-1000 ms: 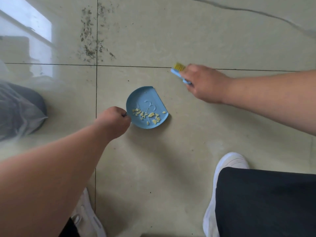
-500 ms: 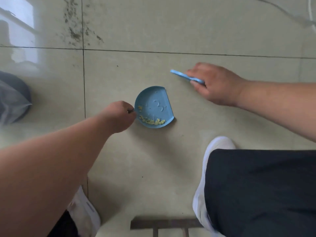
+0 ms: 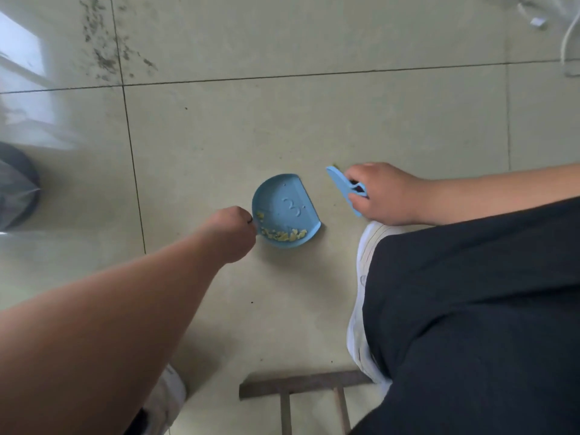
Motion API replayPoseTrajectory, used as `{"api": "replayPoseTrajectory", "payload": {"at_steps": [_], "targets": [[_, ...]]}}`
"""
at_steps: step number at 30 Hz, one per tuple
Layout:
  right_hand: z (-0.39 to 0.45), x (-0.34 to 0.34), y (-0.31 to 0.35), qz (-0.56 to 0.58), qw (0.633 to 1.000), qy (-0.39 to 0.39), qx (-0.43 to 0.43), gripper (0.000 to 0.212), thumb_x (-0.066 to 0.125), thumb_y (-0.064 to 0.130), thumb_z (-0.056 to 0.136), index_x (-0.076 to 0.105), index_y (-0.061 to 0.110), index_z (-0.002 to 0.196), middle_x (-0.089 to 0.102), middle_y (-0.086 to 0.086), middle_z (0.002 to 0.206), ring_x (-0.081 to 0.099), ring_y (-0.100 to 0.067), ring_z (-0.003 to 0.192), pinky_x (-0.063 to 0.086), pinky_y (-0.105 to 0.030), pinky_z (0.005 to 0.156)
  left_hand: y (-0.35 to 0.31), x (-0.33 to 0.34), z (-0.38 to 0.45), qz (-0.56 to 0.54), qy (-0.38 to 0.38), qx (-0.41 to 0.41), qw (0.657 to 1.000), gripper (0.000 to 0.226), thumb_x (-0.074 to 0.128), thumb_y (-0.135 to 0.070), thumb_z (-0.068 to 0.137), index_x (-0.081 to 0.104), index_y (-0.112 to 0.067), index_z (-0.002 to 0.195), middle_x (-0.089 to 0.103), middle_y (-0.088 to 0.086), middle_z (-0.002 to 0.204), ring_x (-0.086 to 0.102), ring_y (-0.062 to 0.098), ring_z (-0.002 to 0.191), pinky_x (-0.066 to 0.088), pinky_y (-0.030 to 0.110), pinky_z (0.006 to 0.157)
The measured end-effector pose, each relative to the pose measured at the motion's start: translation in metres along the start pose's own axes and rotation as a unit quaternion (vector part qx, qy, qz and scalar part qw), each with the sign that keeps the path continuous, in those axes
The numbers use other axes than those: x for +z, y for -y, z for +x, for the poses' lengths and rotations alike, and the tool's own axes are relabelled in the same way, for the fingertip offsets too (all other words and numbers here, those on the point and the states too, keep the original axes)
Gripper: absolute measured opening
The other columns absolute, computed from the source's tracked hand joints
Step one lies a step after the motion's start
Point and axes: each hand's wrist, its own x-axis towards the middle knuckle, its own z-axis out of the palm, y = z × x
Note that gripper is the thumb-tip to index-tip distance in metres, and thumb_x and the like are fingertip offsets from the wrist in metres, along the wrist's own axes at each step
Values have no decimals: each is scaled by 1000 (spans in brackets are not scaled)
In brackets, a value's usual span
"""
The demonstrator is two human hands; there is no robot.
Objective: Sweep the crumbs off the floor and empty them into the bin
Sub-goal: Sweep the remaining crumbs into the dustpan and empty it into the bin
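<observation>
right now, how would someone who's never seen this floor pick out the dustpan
Start at the pale tiled floor and find the person's left hand near its middle. The dustpan is the half-round blue tray in its grip. Unlike the narrow blue brush in the right hand, it holds yellow crumbs.

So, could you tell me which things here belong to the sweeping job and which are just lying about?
Job:
dustpan in the left hand
crumbs in it
brush in the right hand
bin, lined with a bag

Lying about:
white cable
wooden frame
</observation>
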Motion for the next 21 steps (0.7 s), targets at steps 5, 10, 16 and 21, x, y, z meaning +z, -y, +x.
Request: {"api": "replayPoseTrajectory", "payload": {"at_steps": [5, 10, 16, 21], "targets": [[27, -6, 20, 62, 997, 35, 8, 20, 60, 22, 93, 65, 13, 110, 69, -4, 101, 63, -27, 90, 53, -37, 82, -25, 3, 8, -22, 12, 16, 1000, 35, 56, -31, 106, 58, -13, 76, 59, 6, 78, 51, 21, 64, 37, 27, 53], [49, -61, 35, 143, 988, -24, 58, 14, 60, 17, 85, 72, 12, 91, 73, -10, 83, 70, -31, 79, 57, -36, 70, -39, -17, 14, -122, 27, 41, 991, 30, 57, -26, 103, 72, -4, 88, 65, 13, 79, 56, 29, 72, 44, 32, 62], [33, -153, 56, 156, 983, -66, 66, 16, 59, 12, 87, 74, 16, 89, 68, 0, 68, 55, 1, 40, 34, -11, 34, -60, -92, -8, -193, 19, 89, 977, 30, 61, -27, 102, 72, -11, 80, 62, 5, 63, 54, 21, 55, 48, 32, 60], [4, -219, 95, 188, 974, -123, 41, 17, 56, 17, 81, 72, 11, 86, 75, -13, 75, 78, -27, 68, 63, -49, 73, -68, -184, -62, -169, -35, 137, 975, 28, 65, -23, 102, 72, -5, 81, 55, 3, 55, 42, 13, 41, 38, 21, 43]]}}
